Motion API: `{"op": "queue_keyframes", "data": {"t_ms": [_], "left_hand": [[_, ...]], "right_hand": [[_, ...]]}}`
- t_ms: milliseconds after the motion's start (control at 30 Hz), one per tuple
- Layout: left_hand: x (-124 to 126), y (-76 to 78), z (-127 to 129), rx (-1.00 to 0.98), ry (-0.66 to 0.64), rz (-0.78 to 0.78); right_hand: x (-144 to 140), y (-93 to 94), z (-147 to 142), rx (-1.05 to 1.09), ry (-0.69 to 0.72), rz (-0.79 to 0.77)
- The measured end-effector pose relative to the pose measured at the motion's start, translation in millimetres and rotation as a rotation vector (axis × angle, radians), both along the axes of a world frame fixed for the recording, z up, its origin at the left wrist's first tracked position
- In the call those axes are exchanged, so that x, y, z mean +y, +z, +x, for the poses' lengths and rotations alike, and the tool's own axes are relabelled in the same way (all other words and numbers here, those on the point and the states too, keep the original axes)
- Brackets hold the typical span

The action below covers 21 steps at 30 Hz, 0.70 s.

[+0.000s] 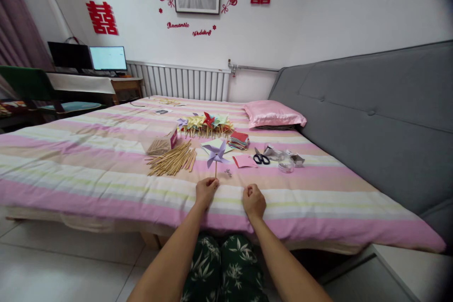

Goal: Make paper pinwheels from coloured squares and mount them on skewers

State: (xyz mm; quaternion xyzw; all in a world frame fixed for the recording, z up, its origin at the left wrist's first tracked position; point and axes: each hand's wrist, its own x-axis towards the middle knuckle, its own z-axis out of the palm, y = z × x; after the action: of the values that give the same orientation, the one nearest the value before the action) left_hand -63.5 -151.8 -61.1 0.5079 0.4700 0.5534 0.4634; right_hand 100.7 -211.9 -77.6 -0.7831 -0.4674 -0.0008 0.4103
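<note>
Pinwheel (216, 152) in lilac paper is standing upright on its thin stick, which the left hand (206, 190) is pinching at the lower end near the bed's (88, 170) front edge; the wheel is sitting straight above that grip. The right hand (254, 199) is resting just beside it, curled into an empty fist. Wall lettering (189, 28) is reading "Romantic Wedding".

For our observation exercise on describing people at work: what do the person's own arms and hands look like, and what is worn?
Both forearms are bare, with no sleeves in view. The left hand and right hand wear no gloves; no rings, watch or bracelets can be made out. Below the arms, dark green trousers with a pale leaf print show.
</note>
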Motion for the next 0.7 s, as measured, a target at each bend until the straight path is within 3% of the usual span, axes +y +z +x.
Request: {"op": "queue_keyframes", "data": {"t_ms": [700], "left_hand": [[3.3, -7.4, -1.1, -0.002, -0.021, 0.022]], "right_hand": [[-0.6, 1.3, -1.0, -0.012, -0.003, 0.005]]}}
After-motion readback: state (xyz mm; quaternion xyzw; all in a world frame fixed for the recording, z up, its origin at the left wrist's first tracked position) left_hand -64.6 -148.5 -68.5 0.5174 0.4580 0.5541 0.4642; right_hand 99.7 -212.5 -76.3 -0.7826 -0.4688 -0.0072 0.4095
